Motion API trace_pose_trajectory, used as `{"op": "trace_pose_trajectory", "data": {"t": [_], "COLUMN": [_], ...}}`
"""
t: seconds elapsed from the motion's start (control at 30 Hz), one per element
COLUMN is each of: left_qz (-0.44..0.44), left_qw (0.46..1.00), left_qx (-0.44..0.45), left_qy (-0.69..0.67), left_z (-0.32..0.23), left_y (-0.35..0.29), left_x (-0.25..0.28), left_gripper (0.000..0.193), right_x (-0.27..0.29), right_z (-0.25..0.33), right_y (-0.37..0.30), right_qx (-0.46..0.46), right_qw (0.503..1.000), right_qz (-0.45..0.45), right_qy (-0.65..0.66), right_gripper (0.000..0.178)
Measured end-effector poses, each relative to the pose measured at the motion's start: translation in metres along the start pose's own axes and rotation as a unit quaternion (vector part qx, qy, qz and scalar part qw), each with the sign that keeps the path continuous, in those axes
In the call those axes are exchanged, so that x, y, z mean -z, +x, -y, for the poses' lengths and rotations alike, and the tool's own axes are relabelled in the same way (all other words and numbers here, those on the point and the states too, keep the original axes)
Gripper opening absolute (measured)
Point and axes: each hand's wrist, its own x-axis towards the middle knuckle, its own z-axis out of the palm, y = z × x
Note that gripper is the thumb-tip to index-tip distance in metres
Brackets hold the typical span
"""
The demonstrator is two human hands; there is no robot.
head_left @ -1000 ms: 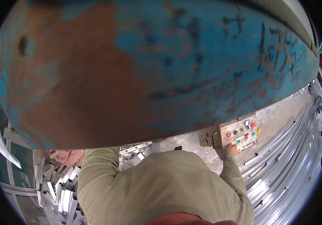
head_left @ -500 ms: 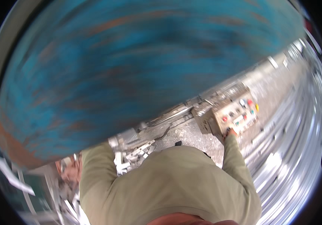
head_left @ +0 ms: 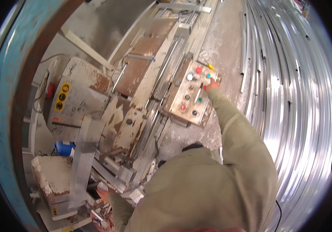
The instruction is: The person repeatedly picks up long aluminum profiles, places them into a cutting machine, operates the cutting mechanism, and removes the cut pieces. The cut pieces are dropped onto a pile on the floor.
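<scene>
My right hand point(head_left: 213, 84) is at the control box point(head_left: 178, 101), its fingers reaching to the panel's far right corner beside a green button point(head_left: 208, 75). The worn, beige panel carries red, green, black and white buttons and knobs. Low on the left, my left hand point(head_left: 104, 195) is by the cutting end of a large machine, its fingers closed around a small pale piece point(head_left: 102, 186) too blurred to name. Close to that hand stands an upright, blurred grey metal guard point(head_left: 84, 162). Metal offcuts point(head_left: 136, 195) lie nearby.
Long silvery metal profiles point(head_left: 286, 116) lie stacked along the right. The machine's rail bed point(head_left: 166, 73) runs away from me. A blue-and-rust beam point(head_left: 9, 96) curves down the left edge. A beige housing with yellow warning labels point(head_left: 61, 96) stands behind the bed.
My view has swung, and the blue beam that covered much of it now sits at the left edge. My right hand has moved from the panel's near edge to its far right corner.
</scene>
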Motion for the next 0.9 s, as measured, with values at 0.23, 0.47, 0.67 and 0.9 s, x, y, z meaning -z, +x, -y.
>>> {"op": "trace_pose_trajectory", "data": {"t": [0.23, 0.47, 0.67, 0.9], "left_qz": [0.114, 0.245, 0.307, 0.286], "left_qw": [0.990, 0.954, 0.915, 0.923], "left_qx": [0.077, 0.146, 0.157, 0.104], "left_qy": [0.022, -0.088, -0.208, -0.234], "left_z": [0.041, 0.006, -0.038, -0.060], "left_y": [-0.108, -0.174, -0.182, -0.166], "left_x": [-0.085, -0.093, -0.086, -0.082], "left_gripper": [0.060, 0.058, 0.057, 0.062], "right_x": [0.023, 0.057, 0.054, 0.047], "right_z": [0.024, 0.044, 0.038, 0.035], "right_y": [0.020, 0.004, 0.017, 0.020], "right_qx": [0.014, 0.039, 0.034, 0.044], "right_qw": [0.989, 0.979, 0.978, 0.977], "right_qz": [0.066, 0.118, 0.137, 0.149], "right_qy": [-0.134, -0.161, -0.151, -0.148], "right_gripper": [0.064, 0.059, 0.061, 0.057]}}
